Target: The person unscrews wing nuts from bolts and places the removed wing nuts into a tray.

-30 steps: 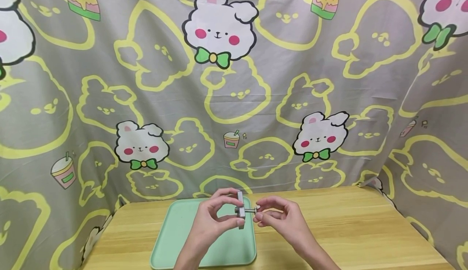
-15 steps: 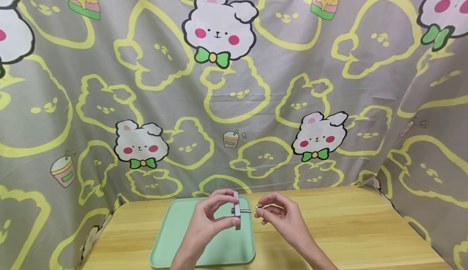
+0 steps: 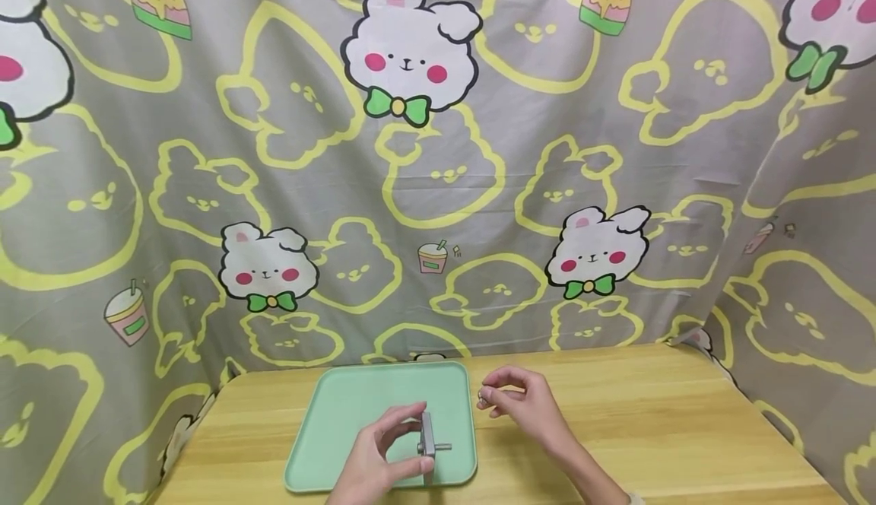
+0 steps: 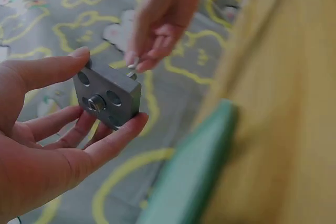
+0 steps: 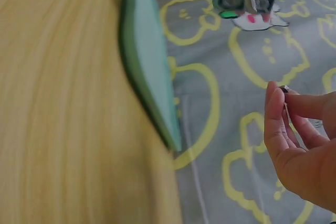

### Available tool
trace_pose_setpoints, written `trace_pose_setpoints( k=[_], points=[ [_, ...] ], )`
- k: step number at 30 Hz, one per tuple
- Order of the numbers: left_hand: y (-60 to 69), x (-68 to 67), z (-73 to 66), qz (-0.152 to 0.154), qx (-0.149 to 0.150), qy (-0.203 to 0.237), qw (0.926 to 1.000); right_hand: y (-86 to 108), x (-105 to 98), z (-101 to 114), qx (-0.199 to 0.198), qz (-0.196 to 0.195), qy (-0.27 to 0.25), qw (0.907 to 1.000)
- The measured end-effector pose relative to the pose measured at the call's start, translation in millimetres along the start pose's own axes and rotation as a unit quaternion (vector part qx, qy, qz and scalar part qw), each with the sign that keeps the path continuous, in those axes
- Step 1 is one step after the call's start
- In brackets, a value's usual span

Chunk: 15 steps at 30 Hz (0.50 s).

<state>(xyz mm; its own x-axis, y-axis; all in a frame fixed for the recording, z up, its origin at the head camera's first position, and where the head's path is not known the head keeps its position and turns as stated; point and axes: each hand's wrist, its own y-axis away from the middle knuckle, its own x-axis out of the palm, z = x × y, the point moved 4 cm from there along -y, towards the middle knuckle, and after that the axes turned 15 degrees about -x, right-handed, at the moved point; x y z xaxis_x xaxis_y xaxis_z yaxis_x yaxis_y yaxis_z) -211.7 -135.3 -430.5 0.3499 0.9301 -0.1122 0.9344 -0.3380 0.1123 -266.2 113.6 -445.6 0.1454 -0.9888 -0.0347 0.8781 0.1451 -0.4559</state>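
Observation:
My left hand point(image 3: 383, 455) grips a grey square metal block point(image 3: 427, 444) by its edges, thumb below and fingers above, over the tray. Round holes show in the block's face point(image 4: 107, 95) in the left wrist view. A bolt point(image 3: 443, 446) passes through its middle, the socket head point(image 4: 96, 103) on one side and the bare shank sticking out towards the right. Apart from it, my right hand point(image 3: 523, 406) pinches a small shiny metal piece point(image 3: 483, 396) between thumb and fingertips. Fingers cover most of this piece point(image 5: 284, 88) in the right wrist view, so its exact kind is unclear.
A pale green tray point(image 3: 335, 414) with a raised rim lies on the wooden table point(image 3: 657, 421), beneath and left of the hands. Behind and at both sides hangs a grey curtain point(image 3: 506, 185) printed with rabbits and yellow outlines.
The right hand has drawn the small metal piece away from the bolt's end. My left hand has come down and nearer with the block and bolt, widening the gap between the hands.

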Motion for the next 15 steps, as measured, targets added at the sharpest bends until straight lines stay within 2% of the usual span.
trace_pose_setpoints(
  k=[4, 8, 11, 15],
  points=[
    [7.6, -4.6, 21.8, 0.031, -0.010, -0.009, 0.9994, -4.4, 12, -14, -0.012, 0.028, 0.023, 0.9993],
    [12.5, -9.5, 35.5, 0.063, 0.022, -0.011, 0.9977, -9.3, 27, -26, -0.032, 0.055, 0.068, 0.9956],
    [15.5, -12.5, 42.4, 0.098, 0.044, -0.002, 0.9942, -14.7, 40, -34, -0.046, 0.075, 0.109, 0.9902],
    [19.3, -14.2, 52.8, 0.149, 0.034, 0.020, 0.9880, -23.7, 58, -43, -0.056, 0.095, 0.141, 0.9838]
  ],
)
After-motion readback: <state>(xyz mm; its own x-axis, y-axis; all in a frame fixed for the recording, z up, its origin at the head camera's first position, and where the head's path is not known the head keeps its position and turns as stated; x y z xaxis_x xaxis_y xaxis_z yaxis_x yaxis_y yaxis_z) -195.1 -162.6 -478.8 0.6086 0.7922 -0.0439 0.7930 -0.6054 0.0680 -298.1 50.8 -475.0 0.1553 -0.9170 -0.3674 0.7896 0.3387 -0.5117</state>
